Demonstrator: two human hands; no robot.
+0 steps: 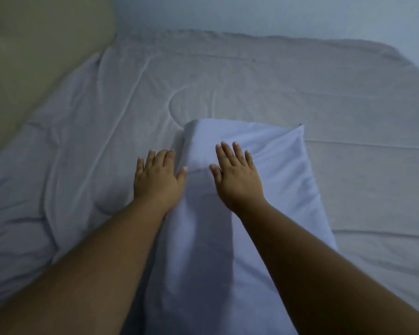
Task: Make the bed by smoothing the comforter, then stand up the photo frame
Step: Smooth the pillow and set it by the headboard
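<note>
Comforter (228, 88) in pale grey covers the bed from its near edge to the far wall (276, 13), with soft creases and one curved ridge running across its middle. On top of it, toward the near edge, lies a lighter blue folded fabric (271, 170), a long padded shape that could be a pillow or a folded-back part of the bedding; which one cannot be told. Both of the person's hands are laid flat with fingers extended and slightly spread, gripping nothing. The left hand (156, 181) rests palm down on the comforter just beside the left edge of the folded fabric, its thumb touching that edge. The right hand (236, 175) rests palm down on top of the folded fabric, near its far end. Bare forearms reach in from the near edge. Beyond the comforter's left side stands a yellowish padded surface (34, 56).
</note>
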